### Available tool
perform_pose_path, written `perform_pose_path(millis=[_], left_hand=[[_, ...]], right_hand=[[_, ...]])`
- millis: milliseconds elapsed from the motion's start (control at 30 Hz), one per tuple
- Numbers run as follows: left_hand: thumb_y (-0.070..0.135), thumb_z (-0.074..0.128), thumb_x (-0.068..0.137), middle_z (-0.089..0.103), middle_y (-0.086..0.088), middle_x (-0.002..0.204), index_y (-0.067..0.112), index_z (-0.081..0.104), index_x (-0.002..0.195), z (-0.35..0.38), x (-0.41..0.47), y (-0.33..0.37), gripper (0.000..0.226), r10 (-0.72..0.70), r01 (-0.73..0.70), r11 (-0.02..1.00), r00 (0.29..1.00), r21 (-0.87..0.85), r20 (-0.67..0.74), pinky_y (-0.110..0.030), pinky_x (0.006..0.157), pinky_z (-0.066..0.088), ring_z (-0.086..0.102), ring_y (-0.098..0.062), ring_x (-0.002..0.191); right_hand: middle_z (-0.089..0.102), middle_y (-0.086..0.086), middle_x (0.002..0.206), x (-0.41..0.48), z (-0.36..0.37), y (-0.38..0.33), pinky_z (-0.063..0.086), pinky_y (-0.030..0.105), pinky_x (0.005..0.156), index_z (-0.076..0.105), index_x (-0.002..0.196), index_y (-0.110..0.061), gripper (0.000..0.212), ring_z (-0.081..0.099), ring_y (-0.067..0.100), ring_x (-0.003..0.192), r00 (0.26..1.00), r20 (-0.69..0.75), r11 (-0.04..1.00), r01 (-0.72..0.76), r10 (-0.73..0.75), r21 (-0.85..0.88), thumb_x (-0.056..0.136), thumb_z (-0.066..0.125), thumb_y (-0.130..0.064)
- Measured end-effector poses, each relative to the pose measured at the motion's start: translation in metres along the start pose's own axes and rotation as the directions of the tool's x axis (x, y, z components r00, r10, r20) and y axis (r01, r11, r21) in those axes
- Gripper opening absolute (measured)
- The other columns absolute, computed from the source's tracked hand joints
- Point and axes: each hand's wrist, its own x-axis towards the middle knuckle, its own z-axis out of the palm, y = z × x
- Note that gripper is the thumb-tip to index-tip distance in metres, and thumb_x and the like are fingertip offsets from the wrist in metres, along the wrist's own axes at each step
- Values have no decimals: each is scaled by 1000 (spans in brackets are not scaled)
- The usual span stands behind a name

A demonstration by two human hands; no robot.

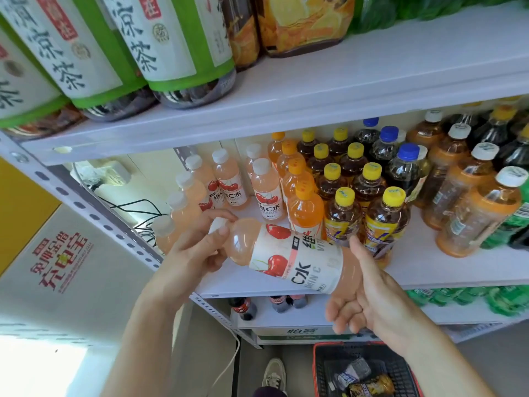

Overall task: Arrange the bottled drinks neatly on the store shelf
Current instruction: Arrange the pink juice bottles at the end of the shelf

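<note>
Head view: left hand (pixel 197 247) grips the pink bottle (pixel 297 259), half hiding its cap (pixel 217 224); right hand (pixel 369 296) clasps the base.

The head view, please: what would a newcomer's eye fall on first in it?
First, the pink cherry bottle, held sideways at centre before the middle shelf, with the left hand gripping its cap end and the right hand cupping its base. Next, the big green-labelled bottles on the top shelf, upper left, and the yellow-capped bottles in rows right of centre.

pink bottle (pixel 286 253) sideways | left hand (pixel 194 253) grips cap end | right hand (pixel 369 296) apparently cups base
</note>
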Motion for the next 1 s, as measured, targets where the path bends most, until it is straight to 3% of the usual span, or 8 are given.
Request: perform_pose_path(millis=[200,333,400,467,533,667,867,1000], left_hand=[[48,55,89,42,13,52,21,66,85,3,8,1,29,80,-52,989,977,142,-199,-16,43,29,34,-5,46],[55,55,85,47,12,47,23,66,85,3,19,1,34,165,-53,931,943,361,-289,-27,49,30,38,-4,43],[60,56,87,55,13,51,29,63,88,4,25,2,32,227,-24,829,927,558,-298,-26,50,33,48,-3,48],[62,54,86,58,12,58,30,60,94,9,35,2,34,298,-20,682,920,731,-254,-24,50,36,56,-5,58],[59,55,87,61,9,67,25,60,103,17,52,-1,38,305,-40,612,933,790,-189,-26,54,41,61,-18,65],[47,63,90,71,-7,92,19,60,119,33,93,-17,41,276,-75,568,955,820,-104,-29,64,42,66,-26,82],[44,64,91,69,-12,100,18,53,129,50,139,-36,47,242,-90,544,969,835,-53,-31,68,48,67,-29,87],[49,59,93,66,-10,105,23,47,136,46,153,-39,52,160,-66,595,986,801,-38,-30,70,43,65,-26,94]], right_hand=[[73,9,109,8,5,2,58,37,69,64,122,-24,58,71,23,92,989,29,985,138,-142,102,80,55,-62],[67,-12,120,13,10,6,59,28,74,54,127,-40,40,68,0,95,966,-90,938,211,-244,-273,90,66,-33],[63,-17,118,15,7,4,57,29,82,55,115,-48,33,64,-6,96,913,-189,859,247,-361,-448,92,65,-26],[63,-19,114,14,1,0,51,15,79,54,109,-48,32,60,-10,95,839,-221,763,302,-498,-572,91,65,-23],[61,-21,109,17,-3,-6,47,9,73,54,109,-46,34,59,-7,94,751,-209,646,349,-626,-679,90,65,-20],[56,-12,114,26,2,-19,50,29,82,55,129,-27,40,58,12,100,637,-148,449,341,-756,-826,90,63,-22],[46,5,141,43,17,-28,43,39,105,41,145,-16,61,45,22,128,654,14,282,345,-756,-895,90,66,-14],[43,9,142,50,22,-25,46,46,100,39,147,-15,64,47,29,124,679,21,215,262,-734,-941,89,66,-14]])
